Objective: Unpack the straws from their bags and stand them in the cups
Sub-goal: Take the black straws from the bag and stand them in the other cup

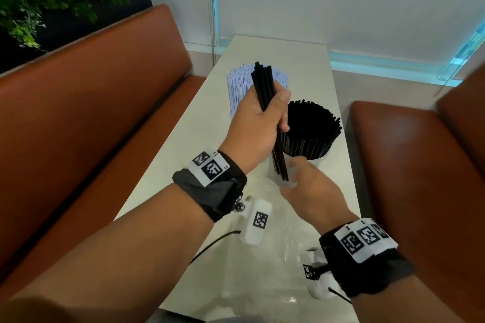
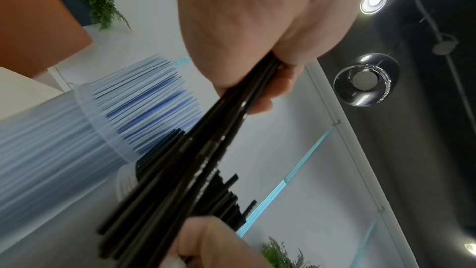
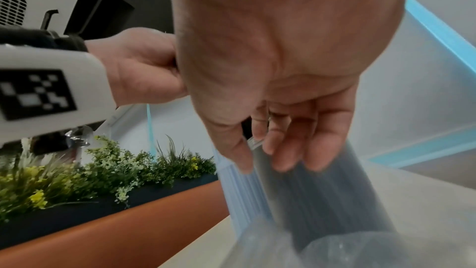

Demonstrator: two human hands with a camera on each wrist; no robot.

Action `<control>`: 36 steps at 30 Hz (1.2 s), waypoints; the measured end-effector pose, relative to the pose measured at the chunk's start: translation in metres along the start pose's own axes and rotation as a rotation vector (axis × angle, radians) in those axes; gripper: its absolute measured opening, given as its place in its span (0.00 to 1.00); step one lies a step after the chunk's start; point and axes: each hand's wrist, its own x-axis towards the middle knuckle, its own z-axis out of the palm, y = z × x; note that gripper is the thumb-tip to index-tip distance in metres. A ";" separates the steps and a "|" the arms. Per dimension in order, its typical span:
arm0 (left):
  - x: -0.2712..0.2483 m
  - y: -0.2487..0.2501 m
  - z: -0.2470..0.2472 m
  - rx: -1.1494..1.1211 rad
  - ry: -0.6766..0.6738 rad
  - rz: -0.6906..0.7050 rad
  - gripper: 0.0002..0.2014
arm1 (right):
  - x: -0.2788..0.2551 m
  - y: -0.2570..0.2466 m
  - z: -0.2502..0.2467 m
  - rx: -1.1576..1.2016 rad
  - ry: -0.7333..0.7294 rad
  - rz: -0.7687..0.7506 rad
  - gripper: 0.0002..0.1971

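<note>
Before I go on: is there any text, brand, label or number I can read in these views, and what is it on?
No readable words, brands or numbers in any view.
Left wristband: square black-and-white coded markers only, no letters.
Right wristband: the same kind of markers; tiny print at the edges is too small to read.
Black straws, cups and plastic bag: no print visible.

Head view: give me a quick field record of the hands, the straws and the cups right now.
left hand: grips a bundle of black straws, tilted, beside the cups
right hand: fingers relaxed, at the bundle's lower ends by the near cup
near cup: white, packed with black straws, upright
far cup: clear, full of blue-and-white straws
plastic bag: clear, crumpled on the table near the wrists
</note>
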 end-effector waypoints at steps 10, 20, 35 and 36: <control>0.050 -0.001 0.026 -0.057 0.218 0.013 0.04 | 0.023 0.027 -0.004 -0.096 0.064 0.070 0.11; 0.025 -0.052 0.028 0.573 -0.006 0.153 0.06 | 0.024 0.032 -0.001 -0.093 0.113 0.003 0.11; 0.016 -0.037 0.023 1.216 -0.551 0.380 0.29 | 0.026 0.028 0.000 -0.170 0.088 0.038 0.11; 0.012 -0.043 0.021 1.316 -0.624 0.356 0.30 | 0.026 0.027 -0.001 -0.189 0.084 0.036 0.12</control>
